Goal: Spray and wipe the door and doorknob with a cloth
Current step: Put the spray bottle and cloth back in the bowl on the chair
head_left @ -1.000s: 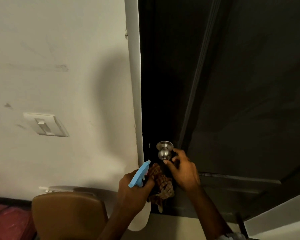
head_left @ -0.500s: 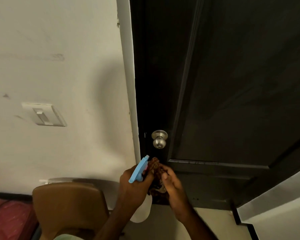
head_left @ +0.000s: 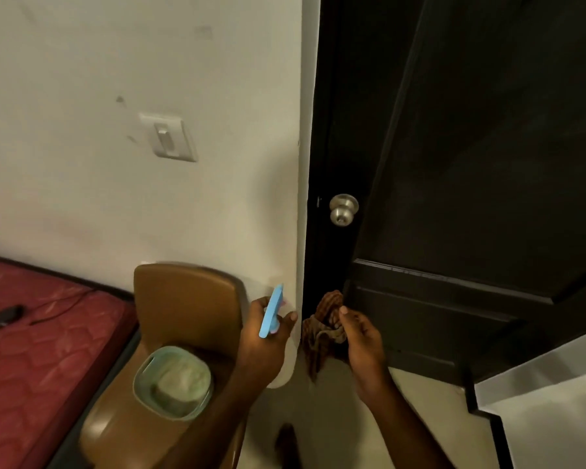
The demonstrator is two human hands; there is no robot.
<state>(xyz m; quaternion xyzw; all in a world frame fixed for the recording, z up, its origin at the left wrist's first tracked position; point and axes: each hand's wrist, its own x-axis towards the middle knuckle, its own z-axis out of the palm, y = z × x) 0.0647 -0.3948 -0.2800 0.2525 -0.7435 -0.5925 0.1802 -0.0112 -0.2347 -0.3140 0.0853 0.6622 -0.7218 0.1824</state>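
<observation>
**Doorknob above and ahead of both hands**

We took the doorknob (head_left: 343,209) as our landmark on the dark door (head_left: 487,147). Our right hand (head_left: 361,336) hung well below the doorknob and slightly to its right, its grip closed on the bunched brown cloth (head_left: 322,328), which drooped toward the floor. Our left hand (head_left: 266,336) sat below and to the left of the doorknob, its grip wrapped around the spray bottle (head_left: 272,311), whose blue head pointed up along the door frame. We judged the cloth hand the nearer one; the next wipe would call for a lift straight up to the doorknob.
</observation>
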